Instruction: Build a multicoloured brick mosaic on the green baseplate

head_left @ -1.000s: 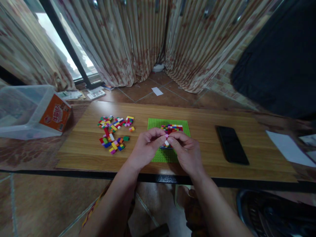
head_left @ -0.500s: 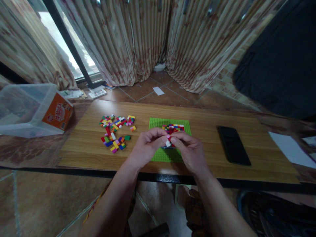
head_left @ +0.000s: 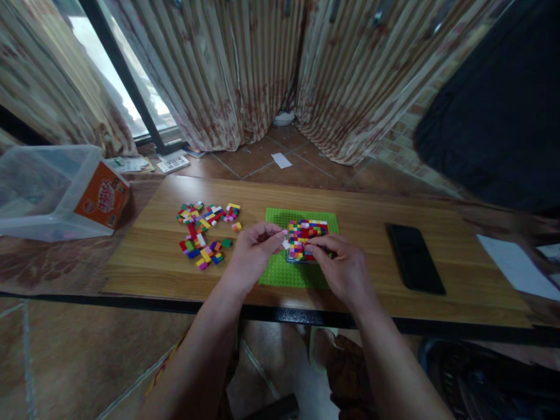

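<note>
My left hand (head_left: 258,248) is closed in a pinch on white and pink toy bricks (head_left: 286,242), at the left edge of the brick structure. Over the structure's right part, my right hand (head_left: 343,262) has thumb and forefinger pinched on a small red brick (head_left: 308,244), partly covered by the fingertips. The multicoloured brick structure (head_left: 297,236) stands on a green studded baseplate (head_left: 280,275). Its lower right is hidden behind my right hand.
Loose bricks (head_left: 203,255) lie in heaps on the wooden tabletop (head_left: 149,256) to the left. A black phone (head_left: 415,258) rests at the right, near white paper (head_left: 520,265). Beyond the table's left end stands a clear plastic bin (head_left: 48,192) with an orange label.
My hands have moved apart. The left went leftward with the white and pink bricks, while the right came down over the structure, which now shows more fully between them.
</note>
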### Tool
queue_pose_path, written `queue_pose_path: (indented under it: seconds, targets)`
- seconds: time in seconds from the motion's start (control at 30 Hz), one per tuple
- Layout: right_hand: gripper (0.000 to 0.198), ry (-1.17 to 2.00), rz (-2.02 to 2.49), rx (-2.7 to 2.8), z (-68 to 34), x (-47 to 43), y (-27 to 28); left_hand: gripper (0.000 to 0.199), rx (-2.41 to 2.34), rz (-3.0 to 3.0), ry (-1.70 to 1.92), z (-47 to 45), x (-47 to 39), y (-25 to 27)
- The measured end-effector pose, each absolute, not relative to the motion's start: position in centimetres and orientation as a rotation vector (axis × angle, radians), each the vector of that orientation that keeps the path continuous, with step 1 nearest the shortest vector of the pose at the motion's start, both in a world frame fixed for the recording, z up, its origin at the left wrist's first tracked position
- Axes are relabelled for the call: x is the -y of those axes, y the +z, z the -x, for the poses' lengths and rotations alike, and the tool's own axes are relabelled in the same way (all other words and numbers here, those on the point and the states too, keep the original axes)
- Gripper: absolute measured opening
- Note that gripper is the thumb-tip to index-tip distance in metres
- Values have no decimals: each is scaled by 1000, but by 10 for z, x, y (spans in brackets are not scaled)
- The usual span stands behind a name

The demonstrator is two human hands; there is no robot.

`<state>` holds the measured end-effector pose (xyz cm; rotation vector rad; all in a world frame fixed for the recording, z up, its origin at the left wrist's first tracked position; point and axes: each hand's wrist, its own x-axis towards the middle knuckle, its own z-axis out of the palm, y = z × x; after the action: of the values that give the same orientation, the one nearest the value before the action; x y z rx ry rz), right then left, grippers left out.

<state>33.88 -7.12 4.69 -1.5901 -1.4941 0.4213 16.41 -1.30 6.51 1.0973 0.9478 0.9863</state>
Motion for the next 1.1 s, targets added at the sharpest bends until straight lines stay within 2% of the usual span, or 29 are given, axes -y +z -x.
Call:
queue_pose_path:
  seconds: [0.7,1.1]
  targets:
    - [16,519,1643,1285,-328,69,44,19,-952,-1158,977,-163,12,62]
    - [18,442,1701,1227,-325,68,43,20,-946,-1151,978,-163,12,59]
